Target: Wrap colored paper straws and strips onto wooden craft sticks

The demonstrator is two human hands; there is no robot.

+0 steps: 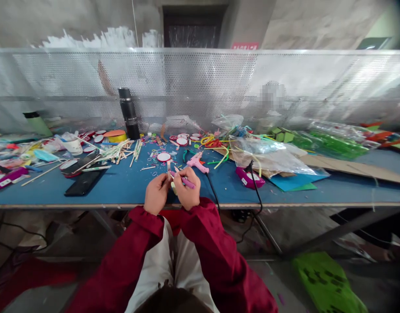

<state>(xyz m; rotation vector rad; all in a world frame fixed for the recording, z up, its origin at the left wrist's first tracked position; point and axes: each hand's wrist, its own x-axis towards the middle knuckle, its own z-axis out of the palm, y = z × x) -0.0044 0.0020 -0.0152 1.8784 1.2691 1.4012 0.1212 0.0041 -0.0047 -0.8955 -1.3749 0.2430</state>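
Close to the table's front edge, my left hand [157, 194] pinches a thin pale strip [169, 165] that stands up from the fingertips. My right hand [189, 191] is closed round a slim purple pen-like tool [188, 182], its front end close to the strip; its exact kind is unclear. A small pale yellow-green piece [173, 188] shows between the two hands. Just beyond my fingers lies a round white disc with a red rim [164, 157]. A pink glue gun [198, 162] rests on the table, a little ahead of my right hand.
A black bottle [128, 114] stands near the perforated metal screen [200, 87]. Wooden sticks [118, 152] and a black phone [85, 181] lie left. Rightward are a purple box-like item [248, 177], a black cable [258, 195], plastic bags [268, 152] and cardboard [343, 167].
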